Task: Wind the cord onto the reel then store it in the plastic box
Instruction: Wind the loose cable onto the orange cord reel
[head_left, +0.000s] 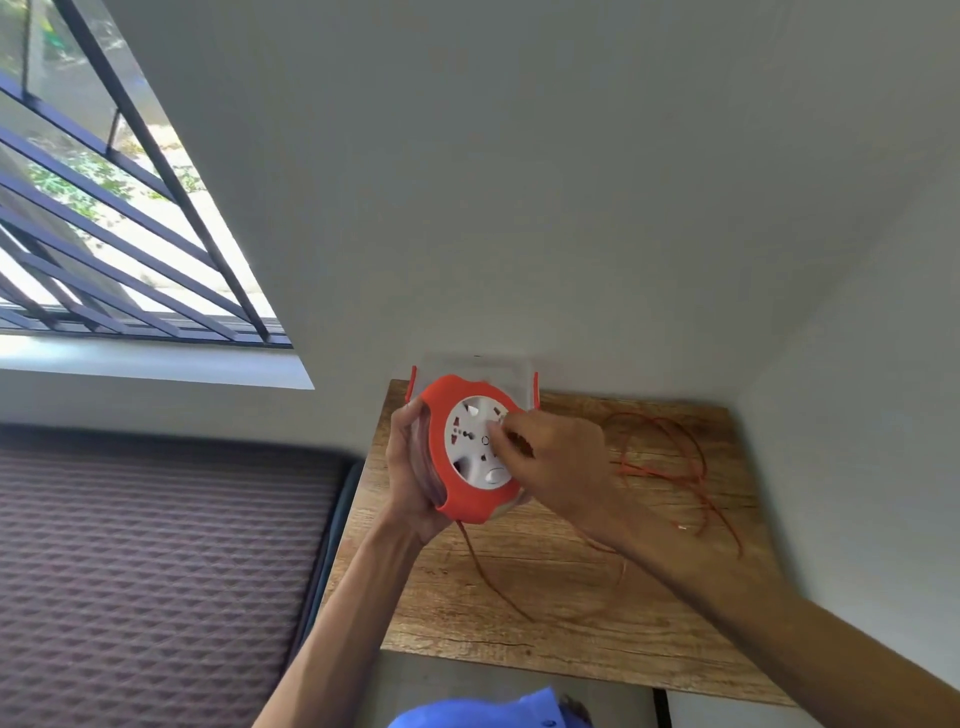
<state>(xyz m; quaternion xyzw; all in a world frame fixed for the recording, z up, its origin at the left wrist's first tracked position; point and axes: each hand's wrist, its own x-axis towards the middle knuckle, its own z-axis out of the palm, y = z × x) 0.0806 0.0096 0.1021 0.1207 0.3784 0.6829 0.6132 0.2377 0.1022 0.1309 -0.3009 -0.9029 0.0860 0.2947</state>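
An orange cord reel (470, 501) with a white socket face is held up above the wooden table (545, 613). My left hand (410, 478) grips its left rim and back. My right hand (556, 462) is on the white face, fingers pinched at its centre part. A thin orange cord (660, 457) lies in loose loops on the table's right side, and a strand hangs from the reel's bottom down to the table. The clear plastic box (478, 366) with orange side latches stands behind the reel against the wall, mostly hidden by it.
The table sits in a corner with walls behind it and to its right. A patterned mattress (156, 571) lies to the left, below a barred window (104, 218). Something blue (483, 712) shows at the bottom edge.
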